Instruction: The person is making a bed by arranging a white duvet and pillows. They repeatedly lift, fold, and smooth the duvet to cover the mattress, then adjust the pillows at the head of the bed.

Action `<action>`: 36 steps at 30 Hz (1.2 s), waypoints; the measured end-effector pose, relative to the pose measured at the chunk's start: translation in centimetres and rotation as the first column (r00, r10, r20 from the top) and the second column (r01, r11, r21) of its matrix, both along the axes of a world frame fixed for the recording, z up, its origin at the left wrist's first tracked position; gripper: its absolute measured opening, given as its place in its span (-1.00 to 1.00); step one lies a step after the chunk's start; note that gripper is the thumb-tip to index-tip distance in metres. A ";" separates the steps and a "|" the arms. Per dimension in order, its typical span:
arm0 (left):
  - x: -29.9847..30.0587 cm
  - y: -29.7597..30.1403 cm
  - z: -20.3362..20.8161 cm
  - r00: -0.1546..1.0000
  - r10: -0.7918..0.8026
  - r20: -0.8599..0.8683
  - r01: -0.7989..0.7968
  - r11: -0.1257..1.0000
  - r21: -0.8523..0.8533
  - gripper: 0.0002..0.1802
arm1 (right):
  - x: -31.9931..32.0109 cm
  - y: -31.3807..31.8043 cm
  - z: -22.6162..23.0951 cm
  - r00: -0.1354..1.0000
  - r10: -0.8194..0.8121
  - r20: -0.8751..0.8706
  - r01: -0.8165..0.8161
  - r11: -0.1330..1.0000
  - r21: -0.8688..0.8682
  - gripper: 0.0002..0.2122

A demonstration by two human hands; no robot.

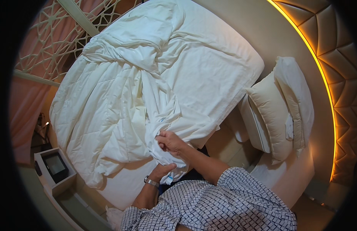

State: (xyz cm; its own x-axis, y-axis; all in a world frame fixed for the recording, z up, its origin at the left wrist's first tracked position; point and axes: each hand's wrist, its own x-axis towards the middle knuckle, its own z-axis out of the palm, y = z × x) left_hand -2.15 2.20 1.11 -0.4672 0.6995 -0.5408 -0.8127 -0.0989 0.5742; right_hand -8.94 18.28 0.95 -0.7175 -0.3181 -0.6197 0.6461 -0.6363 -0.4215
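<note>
A cream quilted duvet [93, 104] spreads over the left side of the bed, partly out of a white duvet cover [163, 88] that lies twisted beside it. Bunched cloth of the cover hangs at the bed's near edge, between my hands. My right hand [170, 142] is closed in a fist on the gathered cover. Just below it, my left hand [164, 171], with a metal watch at the wrist, grips the same cloth, thumb on top. A small white-and-blue tag [169, 179] shows at the cloth's lower end.
Several pillows [273, 115] lean together on the right, by the padded headboard wall [340, 61] with its glowing strip. White sheeting covers the mattress [209, 73]. A white nightstand [57, 169] stands at left, below pink curtains [26, 119] and a lattice screen [59, 34].
</note>
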 end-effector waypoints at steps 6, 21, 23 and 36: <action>-0.9 0.1 0.8 0.985 -0.113 -0.128 0.063 0.938 -0.341 -0.45 | -0.6 0.0 0.8 0.991 0.047 -0.129 -0.009 0.960 0.280 -0.86; 1.0 1.5 3.6 0.944 0.110 -0.310 -0.231 0.893 -0.387 -0.65 | -0.8 0.4 0.1 1.000 -0.018 -0.020 0.016 0.995 -0.101 -0.62; 1.5 1.5 4.2 0.956 0.248 -0.155 -0.288 0.892 -0.349 -0.65 | -1.4 -0.7 1.4 0.994 0.009 -0.112 -0.011 1.000 -0.012 -0.64; -0.4 -0.3 4.1 0.973 -0.004 -0.231 -0.088 0.919 -0.384 -0.86 | 3.8 3.7 -2.2 0.910 0.412 -0.047 -0.023 0.162 0.986 -0.61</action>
State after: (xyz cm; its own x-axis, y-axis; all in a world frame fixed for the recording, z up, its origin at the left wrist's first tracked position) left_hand -2.54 1.86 5.24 -0.6314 0.4320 -0.6440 -0.6594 0.1379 0.7390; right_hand -5.14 21.98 -1.29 -0.9022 0.2084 -0.3776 0.4280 0.5407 -0.7242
